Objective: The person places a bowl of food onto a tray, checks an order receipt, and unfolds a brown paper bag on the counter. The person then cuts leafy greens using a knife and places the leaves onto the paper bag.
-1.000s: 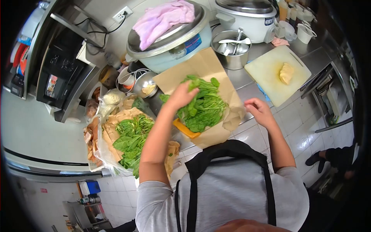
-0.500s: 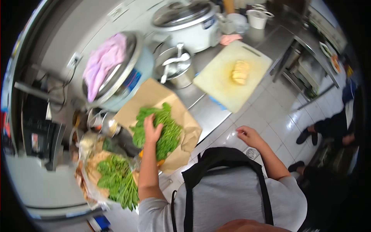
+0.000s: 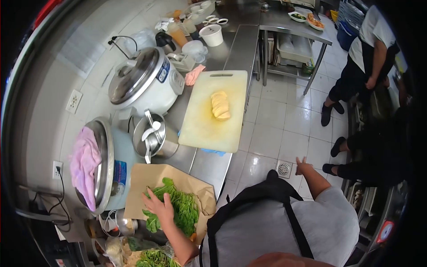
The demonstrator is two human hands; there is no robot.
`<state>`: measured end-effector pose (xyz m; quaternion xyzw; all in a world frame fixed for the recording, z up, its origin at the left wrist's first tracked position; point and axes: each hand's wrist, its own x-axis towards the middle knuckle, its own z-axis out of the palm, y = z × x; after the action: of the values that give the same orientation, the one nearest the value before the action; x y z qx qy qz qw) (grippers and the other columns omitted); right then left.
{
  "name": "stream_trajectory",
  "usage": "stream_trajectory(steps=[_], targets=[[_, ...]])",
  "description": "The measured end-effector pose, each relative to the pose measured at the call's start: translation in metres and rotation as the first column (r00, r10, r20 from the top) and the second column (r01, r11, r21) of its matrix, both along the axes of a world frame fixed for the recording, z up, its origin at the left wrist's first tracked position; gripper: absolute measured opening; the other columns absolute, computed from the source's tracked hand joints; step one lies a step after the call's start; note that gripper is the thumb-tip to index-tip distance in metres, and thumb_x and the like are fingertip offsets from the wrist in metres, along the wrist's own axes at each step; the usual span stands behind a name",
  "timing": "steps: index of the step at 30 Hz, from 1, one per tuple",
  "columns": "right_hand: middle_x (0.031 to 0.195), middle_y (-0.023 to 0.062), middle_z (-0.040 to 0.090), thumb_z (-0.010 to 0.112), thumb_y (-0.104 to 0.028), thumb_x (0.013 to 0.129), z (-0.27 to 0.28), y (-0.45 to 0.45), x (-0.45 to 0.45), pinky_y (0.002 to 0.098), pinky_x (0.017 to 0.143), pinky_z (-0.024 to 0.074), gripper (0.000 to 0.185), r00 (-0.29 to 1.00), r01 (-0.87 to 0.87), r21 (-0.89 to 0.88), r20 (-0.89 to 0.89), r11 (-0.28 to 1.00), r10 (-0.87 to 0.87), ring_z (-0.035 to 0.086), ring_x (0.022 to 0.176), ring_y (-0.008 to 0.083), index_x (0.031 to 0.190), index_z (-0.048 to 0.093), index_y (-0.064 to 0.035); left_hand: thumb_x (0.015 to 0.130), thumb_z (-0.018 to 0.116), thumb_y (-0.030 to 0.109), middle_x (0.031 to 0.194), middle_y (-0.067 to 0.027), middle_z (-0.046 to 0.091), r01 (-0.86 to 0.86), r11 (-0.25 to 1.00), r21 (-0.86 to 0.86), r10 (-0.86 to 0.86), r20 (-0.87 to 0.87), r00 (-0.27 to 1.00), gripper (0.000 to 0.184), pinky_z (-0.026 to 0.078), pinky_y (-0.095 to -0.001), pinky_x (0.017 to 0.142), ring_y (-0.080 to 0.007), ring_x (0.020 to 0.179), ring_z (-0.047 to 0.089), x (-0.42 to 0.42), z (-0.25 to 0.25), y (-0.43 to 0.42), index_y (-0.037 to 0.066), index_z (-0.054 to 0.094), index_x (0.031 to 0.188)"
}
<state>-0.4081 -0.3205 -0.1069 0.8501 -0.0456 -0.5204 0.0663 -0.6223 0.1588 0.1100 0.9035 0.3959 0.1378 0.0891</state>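
My left hand [image 3: 159, 208] lies over a heap of leafy greens [image 3: 181, 196], fingers spread and touching the leaves. Under the greens is a sheet of brown paper [image 3: 151, 173], perhaps an opened bag, at the end of the steel counter. Away from the counter, above the tiled floor, hangs my right hand [image 3: 304, 167]; its fingers look apart and hold nothing. On the counter a pale cutting board [image 3: 195, 124] bears a sliced yellow food [image 3: 219, 106] in a neat row. More greens [image 3: 155, 259] sit in a bag at the bottom edge, partly cut off.
A rice cooker [image 3: 153, 86] and another large lidded pot with a pink cloth [image 3: 85, 160] stand along the wall. Between them and the board is a metal pot [image 3: 169, 141] with ladles. Two people [image 3: 362, 58] stand at the right. Plates of food [image 3: 315, 22] rest on a far table.
The view has turned, so the counter and board appear further left and more upright. My left hand stays at the greens with its fingers more spread. My right hand's fingers have stretched out.
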Motion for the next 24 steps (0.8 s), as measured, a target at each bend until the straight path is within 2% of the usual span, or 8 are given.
stream_trajectory(steps=[3,4,5,8,12,14,20,24], targets=[[0.144,0.0163,-0.006,0.059,-0.036,0.075,-0.111,-0.068,-0.011,0.055,0.099,0.024,0.089,0.972,0.23,0.091,0.036,0.969,-0.234,0.002,0.133,0.0341,0.139,0.0,-0.0171,0.078,0.054,0.034,0.138,-0.0272,0.013,0.184,0.983,-0.007,-0.179,0.199,0.964,0.074,0.011,-0.051,0.102,-0.0419,0.128,0.014,0.024,0.016,-0.008,0.003,0.018,0.136],[0.137,0.0226,0.025,0.054,-0.049,0.077,-0.131,-0.079,-0.007,0.0517,0.104,0.0058,0.09,0.986,-0.16,0.107,-0.034,0.981,0.165,0.007,0.128,0.0466,0.137,0.007,-0.0005,0.078,0.054,0.033,0.139,-0.0271,0.012,0.243,0.97,-0.002,-0.234,0.264,0.936,0.075,0.011,-0.0508,0.102,-0.0419,0.128,0.014,0.034,0.018,-0.013,0.003,0.018,0.136],[0.136,0.0223,0.027,0.051,-0.052,0.078,-0.12,-0.081,-0.011,0.0524,0.104,0.0037,0.082,0.997,-0.081,0.123,-0.003,0.989,0.082,0.007,0.128,0.0466,0.134,0.022,-0.0003,0.076,0.055,0.031,0.139,-0.0267,0.01,0.284,0.959,0.008,-0.274,0.294,0.916,0.077,0.012,-0.0503,0.102,-0.0419,0.128,0.013,0.048,0.02,-0.019,0.002,0.017,0.136],[0.132,0.0208,0.035,0.05,-0.053,0.078,-0.125,-0.083,-0.001,0.0501,0.104,0.0145,0.072,0.986,-0.064,0.172,0.166,0.983,0.035,0.019,0.127,0.0415,0.127,0.038,-0.0011,0.076,0.056,0.029,0.14,-0.0262,0.01,0.409,0.912,0.025,-0.389,0.369,0.844,0.077,0.012,-0.05,0.102,-0.0419,0.129,0.012,0.104,0.019,-0.041,0.002,0.016,0.136],[0.121,0.0167,0.048,0.05,-0.049,0.078,-0.083,-0.085,0.086,0.0452,0.095,0.0311,0.059,0.94,0.21,0.228,0.221,0.951,-0.26,0.039,0.116,0.0342,0.115,0.051,-0.004,0.08,0.052,0.032,0.141,-0.0249,0.006,0.383,0.918,-0.102,-0.36,0.195,0.913,0.073,0.011,-0.0458,0.104,-0.0388,0.131,0.01,0.189,0.012,-0.083,0.004,0.016,0.137],[0.115,0.0146,0.054,0.051,-0.048,0.078,-0.066,-0.091,0.127,0.0428,0.09,0.0395,0.053,0.877,0.359,0.276,0.227,0.892,-0.423,0.049,0.11,0.0305,0.109,0.058,-0.0055,0.078,0.055,0.031,0.14,-0.0282,0.006,0.403,0.894,-0.198,-0.387,0.114,0.915,0.072,0.012,-0.0512,0.102,-0.0446,0.129,0.008,0.235,0.011,-0.11,0.006,0.021,0.136],[0.106,0.0141,0.059,0.051,-0.022,0.074,-0.064,-0.16,0.211,0.0378,0.081,0.0463,0.03,0.864,0.273,0.223,0.371,0.936,-0.34,0.056,0.1,0.0285,0.095,0.064,-0.0044,0.076,0.058,0.042,0.14,-0.0268,0.006,0.446,0.861,-0.246,-0.492,-0.171,0.854,0.076,0.013,-0.0537,0.101,-0.0438,0.129,0.005,0.366,-0.005,-0.139,0.011,0.024,0.136],[0.104,0.0136,0.06,0.053,-0.019,0.073,-0.055,-0.198,0.218,0.0382,0.081,0.0461,0.028,0.822,0.442,0.131,0.338,0.888,-0.459,0.057,0.098,0.027,0.095,0.064,-0.0061,0.074,0.059,0.044,0.141,-0.0252,0.006,0.417,0.866,-0.276,-0.467,-0.148,0.872,0.077,0.014,-0.0545,0.101,-0.0428,0.13,0.005,0.417,-0.006,-0.15,0.013,0.024,0.136]])
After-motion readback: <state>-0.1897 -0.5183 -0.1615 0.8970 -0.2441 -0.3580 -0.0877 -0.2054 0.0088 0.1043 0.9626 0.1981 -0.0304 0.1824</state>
